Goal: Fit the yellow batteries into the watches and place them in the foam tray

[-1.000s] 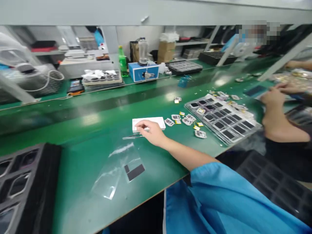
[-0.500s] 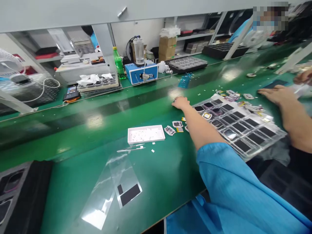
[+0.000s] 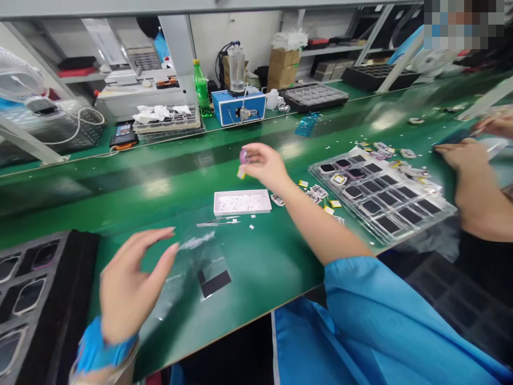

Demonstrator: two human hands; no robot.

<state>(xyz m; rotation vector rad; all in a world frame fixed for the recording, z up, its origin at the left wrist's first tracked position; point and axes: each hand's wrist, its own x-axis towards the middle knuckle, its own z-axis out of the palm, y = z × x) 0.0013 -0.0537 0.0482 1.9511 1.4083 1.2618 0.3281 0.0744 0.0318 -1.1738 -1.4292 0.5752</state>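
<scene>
My right hand [image 3: 264, 166] is raised above the green bench, its fingers pinching a small purple watch case [image 3: 242, 155] with a yellow-and-white piece [image 3: 241, 172] hanging below it. Below that hand lies a white tray [image 3: 215, 206] with tiny bits in it. My left hand [image 3: 132, 283] is in the air at the lower left, thumb and fingers apart with nothing between them. Under and beside it are clear plastic sheets with a black strip [image 3: 216, 283]. Tweezers [image 3: 216, 221] rest in front of the white tray, near small white squares [image 3: 251, 226].
A clear compartment tray [image 3: 385, 200] of watch cases and black pads stands at right, with loose parts [image 3: 318, 191] beside it. A black foam tray [image 3: 56, 299] is at lower left. A blue machine [image 3: 220, 110] and green bottle [image 3: 201, 91] stand behind. A co-worker's hand [image 3: 460, 155] works at right.
My right hand has moved left and lifted from the bench beside the compartment tray, now showing the purple watch case. My left hand has come into view at the lower left.
</scene>
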